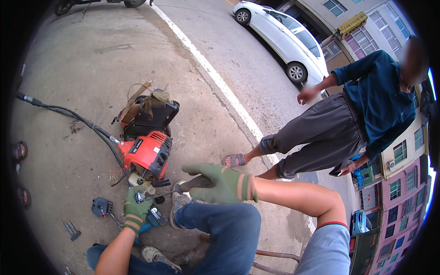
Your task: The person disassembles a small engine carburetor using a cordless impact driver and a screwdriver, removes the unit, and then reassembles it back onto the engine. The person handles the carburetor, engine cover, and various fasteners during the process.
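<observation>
My left hand (pixel 136 205), in a green glove, is closed around a small metal-and-dark part (pixel 140 197) beside the engine. My right hand (pixel 222 183), gloved alike, grips the dark handle of a screwdriver (pixel 162 194). The screwdriver's shaft points left and its tip meets the small part or lies just in front of it; I cannot tell which. Just beyond my left hand a red engine (pixel 147 153) with a black backpack frame (pixel 153 117) lies on the ground. A whitish tank (pixel 135 178) shows at its near side. A teal cordless power tool (pixel 149 223) lies by my left wrist.
A dark engine cover-like part (pixel 101 207) and metal pins (pixel 71 230) lie on the concrete at left. A black hose (pixel 68 112) runs from the engine. A person (pixel 325 123) with a phone stands at right; sandalled feet (pixel 20 151) show at left. A white car (pixel 284 34) is beyond.
</observation>
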The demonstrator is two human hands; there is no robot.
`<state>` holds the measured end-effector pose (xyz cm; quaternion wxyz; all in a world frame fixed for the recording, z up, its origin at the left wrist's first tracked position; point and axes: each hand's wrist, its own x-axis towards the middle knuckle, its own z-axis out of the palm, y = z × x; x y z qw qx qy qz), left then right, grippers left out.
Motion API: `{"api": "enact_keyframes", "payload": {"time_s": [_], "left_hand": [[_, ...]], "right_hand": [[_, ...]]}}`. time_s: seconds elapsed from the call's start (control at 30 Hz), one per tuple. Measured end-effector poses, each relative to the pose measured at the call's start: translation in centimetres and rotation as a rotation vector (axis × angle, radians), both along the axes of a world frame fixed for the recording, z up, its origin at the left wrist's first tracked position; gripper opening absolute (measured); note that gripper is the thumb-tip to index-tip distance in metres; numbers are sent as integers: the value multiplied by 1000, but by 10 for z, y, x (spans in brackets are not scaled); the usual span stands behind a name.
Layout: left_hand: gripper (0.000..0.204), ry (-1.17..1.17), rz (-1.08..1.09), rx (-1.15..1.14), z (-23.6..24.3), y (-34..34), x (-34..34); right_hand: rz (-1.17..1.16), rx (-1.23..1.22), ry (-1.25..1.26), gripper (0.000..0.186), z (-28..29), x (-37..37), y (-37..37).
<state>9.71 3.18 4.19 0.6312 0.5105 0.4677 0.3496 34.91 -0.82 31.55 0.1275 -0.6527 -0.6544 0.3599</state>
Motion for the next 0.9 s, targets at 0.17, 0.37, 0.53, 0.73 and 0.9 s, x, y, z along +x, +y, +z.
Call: {"api": "enact_keyframes", "payload": {"time_s": [0.17, 0.37, 0.53, 0.73, 0.9], "left_hand": [[41, -64, 21, 109, 23, 9, -11], [51, 48, -30, 36, 28, 8, -5], [49, 91, 44, 27, 30, 5, -18], [48, 144, -7, 28, 40, 4, -17], [47, 88, -9, 46, 31, 6, -16]], "right_hand": [[155, 105, 9, 39, 28, -21, 10], [43, 2, -30, 67, 23, -5, -5], [463, 164, -314, 47, 39, -31, 30], [-411, -518, 214, 53, 38, -28, 18], [651, 292, -315, 43, 35, -13, 23]]}}
